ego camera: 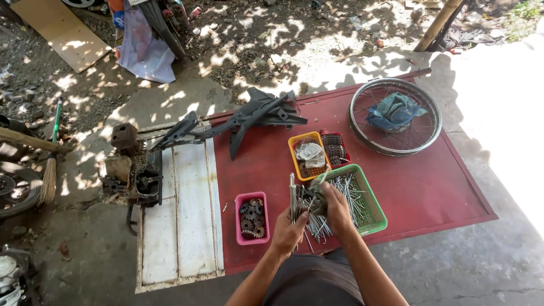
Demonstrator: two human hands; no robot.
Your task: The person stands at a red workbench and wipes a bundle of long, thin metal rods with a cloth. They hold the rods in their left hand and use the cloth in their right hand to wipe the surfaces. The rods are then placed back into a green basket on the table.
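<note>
My left hand (290, 231) grips a bundle of thin metal spokes (293, 198) that stands upright over the red table (430, 187). My right hand (335, 205) holds a dark crumpled rag (317, 192) pressed against the spokes. More loose spokes (318, 226) fan out below both hands. Just right of my hands sits a green basket (374, 218) with several spokes in it. A pink tray (251, 218) of dark sprockets lies left of my left hand.
A yellow basket (300, 148) and a red basket (335, 148) stand behind the green one. A spoked wheel rim (396, 148) with a blue cloth (394, 110) lies at the back right. Black plastic panels (258, 113), an engine block (139, 175), a white board (181, 226) and a broom (50, 170) are to the left.
</note>
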